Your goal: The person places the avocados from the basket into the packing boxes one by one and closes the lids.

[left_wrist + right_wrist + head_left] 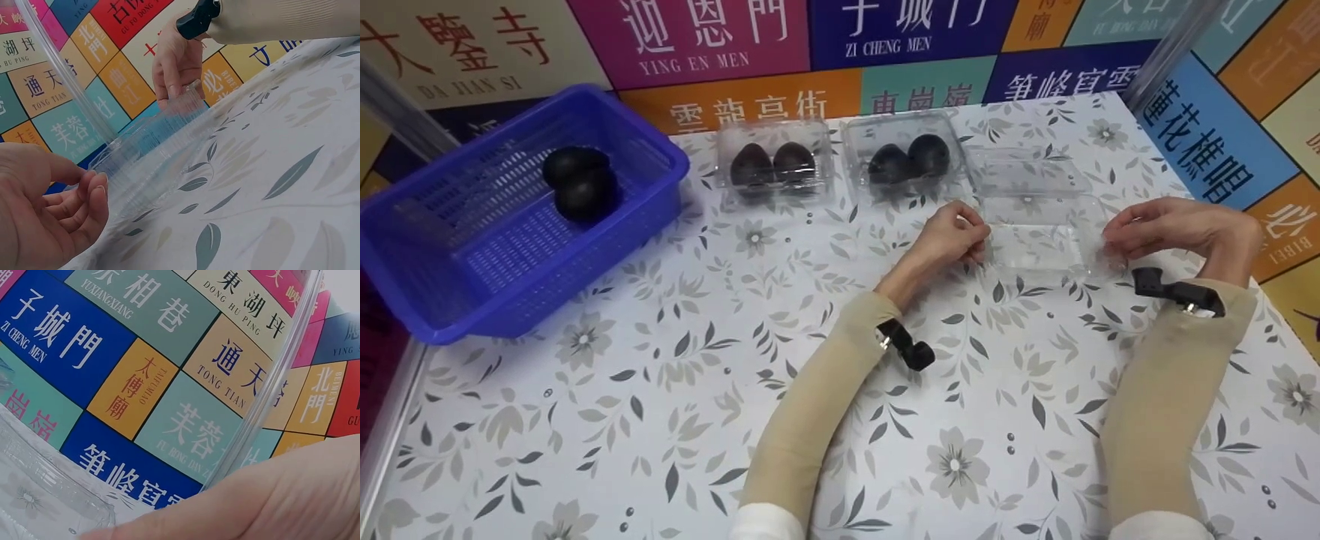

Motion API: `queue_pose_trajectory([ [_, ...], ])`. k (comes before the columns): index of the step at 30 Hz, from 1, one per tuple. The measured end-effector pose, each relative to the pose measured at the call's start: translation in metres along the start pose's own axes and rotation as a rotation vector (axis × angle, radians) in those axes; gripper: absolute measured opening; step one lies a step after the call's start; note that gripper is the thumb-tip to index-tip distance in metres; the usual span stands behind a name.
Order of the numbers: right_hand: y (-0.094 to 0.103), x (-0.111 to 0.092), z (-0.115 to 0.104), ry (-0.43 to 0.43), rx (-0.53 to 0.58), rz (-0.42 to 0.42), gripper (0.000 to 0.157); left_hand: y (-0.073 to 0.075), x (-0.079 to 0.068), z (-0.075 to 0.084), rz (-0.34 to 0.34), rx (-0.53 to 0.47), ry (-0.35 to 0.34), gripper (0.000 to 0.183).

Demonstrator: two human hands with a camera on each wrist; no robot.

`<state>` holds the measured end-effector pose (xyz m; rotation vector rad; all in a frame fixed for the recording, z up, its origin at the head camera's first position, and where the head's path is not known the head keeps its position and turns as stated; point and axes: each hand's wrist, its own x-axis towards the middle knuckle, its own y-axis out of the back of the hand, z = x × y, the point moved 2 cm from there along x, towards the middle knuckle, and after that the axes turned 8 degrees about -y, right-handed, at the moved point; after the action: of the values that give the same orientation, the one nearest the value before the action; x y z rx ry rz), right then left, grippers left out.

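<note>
Clear plastic container [1035, 217], opened out: left hand [952, 234] and right hand [1174, 227] pinch its opposite sides; light, even pressure should best keep it from buckling.

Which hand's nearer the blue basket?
Left. The left hand is right of the blue basket, at the left edge of the open clear box; the right hand is farther off, at the box's right edge.
</note>
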<state>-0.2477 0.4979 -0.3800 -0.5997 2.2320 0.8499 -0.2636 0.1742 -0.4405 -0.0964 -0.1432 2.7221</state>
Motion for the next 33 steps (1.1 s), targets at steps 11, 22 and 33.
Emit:
queue_pose_trajectory([
  [11, 0.003, 0.008, -0.007, 0.011, -0.055, 0.151, 0.03, -0.002, -0.006, 0.005, -0.019, 0.11, 0.013, 0.018],
  [22, -0.004, 0.011, -0.01, -0.001, -0.029, -0.077, 0.023, 0.01, -0.015, 0.004, -0.075, 0.05, 0.038, 0.019],
  [33, -0.013, 0.012, -0.017, 0.045, -0.041, -0.211, 0.019, 0.02, -0.023, 0.002, -0.102, -0.08, 0.087, 0.019],
])
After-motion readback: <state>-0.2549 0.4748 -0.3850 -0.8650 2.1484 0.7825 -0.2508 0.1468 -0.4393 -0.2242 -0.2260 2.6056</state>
